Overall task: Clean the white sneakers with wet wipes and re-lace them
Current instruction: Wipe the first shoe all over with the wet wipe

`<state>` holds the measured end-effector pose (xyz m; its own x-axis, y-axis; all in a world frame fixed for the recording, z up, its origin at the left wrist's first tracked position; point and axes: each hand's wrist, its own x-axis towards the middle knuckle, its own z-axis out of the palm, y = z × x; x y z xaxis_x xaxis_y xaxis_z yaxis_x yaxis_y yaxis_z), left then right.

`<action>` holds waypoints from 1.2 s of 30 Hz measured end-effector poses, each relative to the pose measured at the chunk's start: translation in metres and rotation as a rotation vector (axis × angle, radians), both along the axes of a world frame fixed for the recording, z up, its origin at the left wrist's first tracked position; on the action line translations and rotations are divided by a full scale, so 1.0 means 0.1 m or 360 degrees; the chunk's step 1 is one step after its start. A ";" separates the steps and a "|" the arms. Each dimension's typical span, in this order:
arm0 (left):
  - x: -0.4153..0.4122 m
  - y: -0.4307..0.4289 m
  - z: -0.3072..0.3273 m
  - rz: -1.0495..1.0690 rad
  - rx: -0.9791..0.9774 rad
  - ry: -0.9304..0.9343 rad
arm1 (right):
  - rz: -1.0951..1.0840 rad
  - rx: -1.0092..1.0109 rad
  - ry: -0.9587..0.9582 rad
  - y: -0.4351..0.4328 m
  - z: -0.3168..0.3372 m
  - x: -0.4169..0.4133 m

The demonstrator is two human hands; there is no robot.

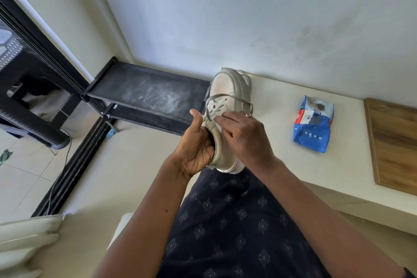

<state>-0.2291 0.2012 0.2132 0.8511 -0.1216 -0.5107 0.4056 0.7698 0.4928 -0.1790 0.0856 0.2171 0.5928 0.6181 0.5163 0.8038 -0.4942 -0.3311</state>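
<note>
Head view, sneaker gripped, fingers pinching lace

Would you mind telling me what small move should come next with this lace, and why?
Probably draw the lace snug with the right hand: it loops slack over the sneaker while the left hand grips the heel.

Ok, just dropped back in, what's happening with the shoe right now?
The person is re-lacing a white sneaker held above their lap. The left hand grips it at the heel end, while the right hand pinches the grey lace near the eyelets. The lace crosses only a few eyelets and loops loosely over the toe, so lacing looks partway done. The blue wet wipes pack lies untouched on the pale ledge to the right.
</note>
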 end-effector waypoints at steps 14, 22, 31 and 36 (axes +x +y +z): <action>0.08 -0.12 -0.04 -0.0081 0.0047 -0.0044 | -0.0116 0.0100 -0.0085 -0.03 -0.10 0.07; 0.07 -0.17 -0.03 -0.0078 -0.0032 -0.0085 | 0.0162 0.0026 -0.0226 -0.20 -0.21 -0.11; 0.06 -0.24 -0.02 -0.0090 0.0111 -0.0058 | -0.0114 0.0103 -0.0150 -0.22 -0.15 0.13; 0.03 -0.27 -0.01 -0.0100 0.0089 -0.0079 | 0.0180 0.0154 -0.0232 -0.26 -0.20 -0.19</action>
